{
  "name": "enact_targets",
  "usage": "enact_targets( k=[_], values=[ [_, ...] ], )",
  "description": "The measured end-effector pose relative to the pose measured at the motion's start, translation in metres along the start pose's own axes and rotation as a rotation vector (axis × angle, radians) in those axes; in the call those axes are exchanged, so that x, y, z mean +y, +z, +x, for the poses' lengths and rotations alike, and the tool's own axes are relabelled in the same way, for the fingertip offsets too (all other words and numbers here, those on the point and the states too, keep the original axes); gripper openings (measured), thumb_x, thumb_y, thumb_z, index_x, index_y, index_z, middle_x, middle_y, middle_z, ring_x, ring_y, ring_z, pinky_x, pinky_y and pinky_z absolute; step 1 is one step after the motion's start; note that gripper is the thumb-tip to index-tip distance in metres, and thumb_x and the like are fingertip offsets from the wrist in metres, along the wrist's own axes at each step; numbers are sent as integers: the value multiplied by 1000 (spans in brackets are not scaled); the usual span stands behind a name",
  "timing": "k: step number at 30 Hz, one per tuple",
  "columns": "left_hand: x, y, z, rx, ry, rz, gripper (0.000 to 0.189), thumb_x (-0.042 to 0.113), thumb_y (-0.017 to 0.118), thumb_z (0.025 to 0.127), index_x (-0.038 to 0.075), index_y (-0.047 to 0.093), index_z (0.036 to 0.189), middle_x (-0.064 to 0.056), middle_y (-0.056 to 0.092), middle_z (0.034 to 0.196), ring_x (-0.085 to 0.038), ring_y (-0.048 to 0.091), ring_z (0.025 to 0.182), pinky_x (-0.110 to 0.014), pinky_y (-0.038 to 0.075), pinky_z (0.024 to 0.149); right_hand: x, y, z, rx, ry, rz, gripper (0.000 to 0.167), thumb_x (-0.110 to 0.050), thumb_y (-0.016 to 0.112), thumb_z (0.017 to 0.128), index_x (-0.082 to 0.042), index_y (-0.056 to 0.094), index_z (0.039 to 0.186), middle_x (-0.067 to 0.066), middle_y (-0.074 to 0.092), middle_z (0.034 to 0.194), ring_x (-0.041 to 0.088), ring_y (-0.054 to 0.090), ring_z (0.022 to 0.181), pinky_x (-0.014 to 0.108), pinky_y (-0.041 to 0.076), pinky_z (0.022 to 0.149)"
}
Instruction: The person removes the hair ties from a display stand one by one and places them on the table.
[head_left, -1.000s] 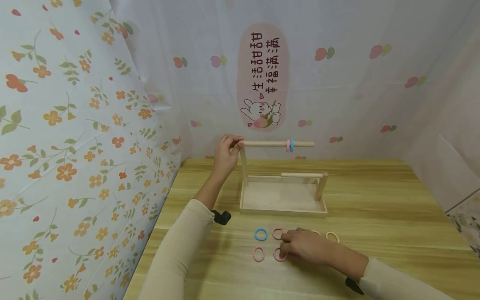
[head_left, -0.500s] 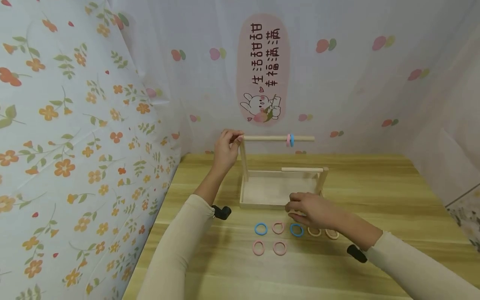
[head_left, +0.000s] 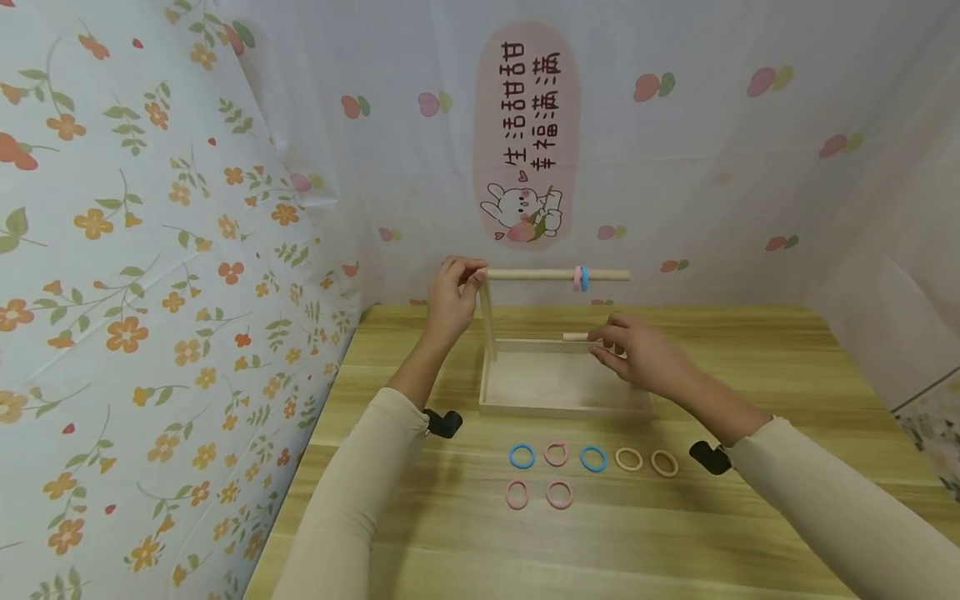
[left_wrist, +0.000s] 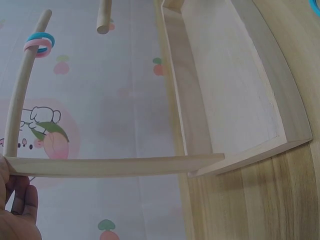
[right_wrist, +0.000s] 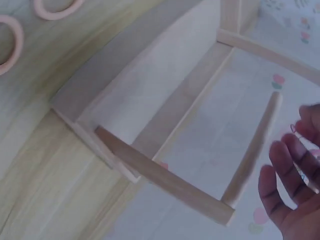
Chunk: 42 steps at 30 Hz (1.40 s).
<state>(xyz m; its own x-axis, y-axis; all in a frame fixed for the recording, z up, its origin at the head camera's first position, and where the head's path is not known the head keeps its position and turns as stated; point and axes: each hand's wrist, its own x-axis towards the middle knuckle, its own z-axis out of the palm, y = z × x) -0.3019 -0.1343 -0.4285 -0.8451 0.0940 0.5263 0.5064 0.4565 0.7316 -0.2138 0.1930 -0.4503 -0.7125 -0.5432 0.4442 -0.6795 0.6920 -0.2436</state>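
A pale wooden stand has a shallow tray [head_left: 566,412], a tall post [head_left: 487,321] at its left with a long rod [head_left: 525,274], and a lower short rod [right_wrist: 252,150] at its right. My left hand [head_left: 452,296] pinches the top of the tall post where the long rod joins. A pink ring [head_left: 577,279] and a blue ring [head_left: 585,279] hang together on the long rod. My right hand [head_left: 648,358] is raised over the tray's right side, overlapping the short rod in the head view. Its fingers are loosely bent with nothing between them in the right wrist view.
In front of the tray several rings lie flat on the wooden table: blue ones [head_left: 511,456], pink ones [head_left: 558,507] and yellowish ones [head_left: 617,459]. A printed white cloth [head_left: 712,208] hangs behind the stand, and a flowered cloth [head_left: 180,292] closes the left side.
My right hand has left the rings on the table and moved up and away to the short rod. The left hand keeps its grip, and the view has tilted slightly down.
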Motion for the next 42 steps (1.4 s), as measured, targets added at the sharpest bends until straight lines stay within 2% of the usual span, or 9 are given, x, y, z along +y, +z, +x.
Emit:
enact_targets(
  k=[6,11,22,30,42],
  values=[
    [1,-1,1,-7,-8,3,30,22,66,110,1,75,128,-19,69,128,-35,71,120,-42,60,109,3,1,17,109,91,3,14,-7,82,100,-1,80,112,13,69,93,22,66,71,37,56,61],
    [0,0,0,-8,-8,1,30,22,66,110,0,74,128,-19,69,128,-36,72,119,-43,61,109,1,0,26,194,152,27,16,-8,80,102,2,80,114,13,67,90,26,70,72,38,58,61],
    [-4,1,0,0,0,-2,28,20,67,109,0,75,127,-18,69,127,-35,72,119,-43,61,109,1,2,42,282,306,76,22,-12,76,106,3,81,122,17,74,100,32,72,82,41,56,68],
    [-2,1,0,2,10,7,26,17,69,108,0,75,127,-19,70,127,-35,73,116,-43,62,107,-2,5,49,340,327,81,21,-12,78,105,4,82,118,18,74,98,35,72,83,43,55,70],
    [-3,1,0,-5,8,-2,31,23,67,108,0,75,127,-19,69,127,-36,72,118,-42,61,109,-3,8,56,400,324,92,17,-5,78,102,9,82,112,21,77,97,36,71,83,45,56,72]
  ],
)
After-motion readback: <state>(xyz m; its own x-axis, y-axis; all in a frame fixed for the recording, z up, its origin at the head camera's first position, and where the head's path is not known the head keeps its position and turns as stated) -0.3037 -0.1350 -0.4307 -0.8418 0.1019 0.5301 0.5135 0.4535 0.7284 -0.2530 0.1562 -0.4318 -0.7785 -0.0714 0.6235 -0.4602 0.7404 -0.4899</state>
